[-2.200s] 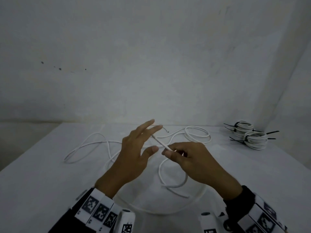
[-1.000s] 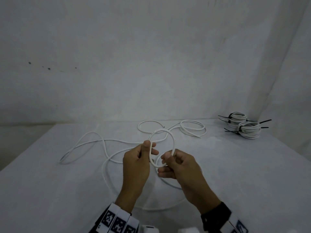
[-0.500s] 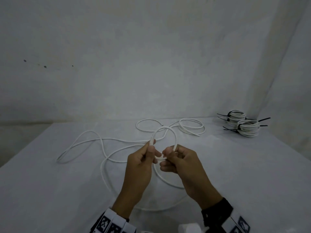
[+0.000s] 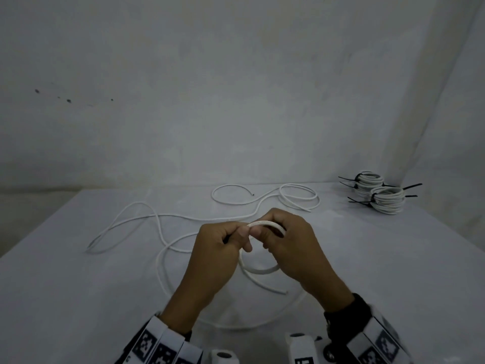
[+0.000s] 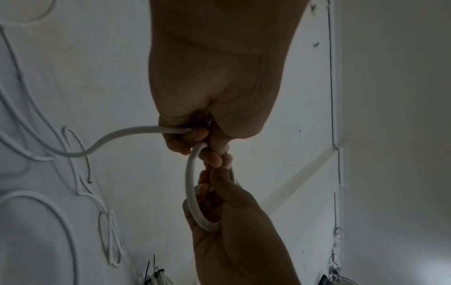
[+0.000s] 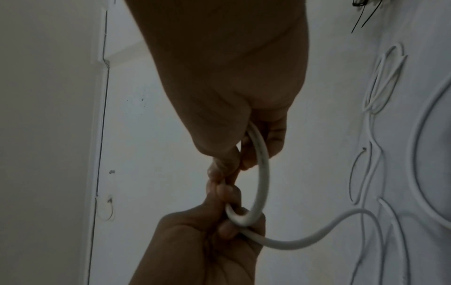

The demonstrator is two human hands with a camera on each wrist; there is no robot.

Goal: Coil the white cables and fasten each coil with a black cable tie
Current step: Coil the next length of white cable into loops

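1. Between our hands, above the worktop (image 4: 393,271), we hold the first small loop of the white cable (image 4: 266,224).
2. Our left hand (image 4: 217,248) pinches where the loop closes; our right hand (image 4: 291,245) curls round its far side.
3. That loop runs left to right across us.
4. Its loose length trails left, nearer our left hand.
5. Two tied coils (image 4: 385,199) sit far right.

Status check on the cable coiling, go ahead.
Left hand and right hand both grip the white cable, first small loop formed. Two tied coils far right. Rest of cable loose on table, nothing blocking.
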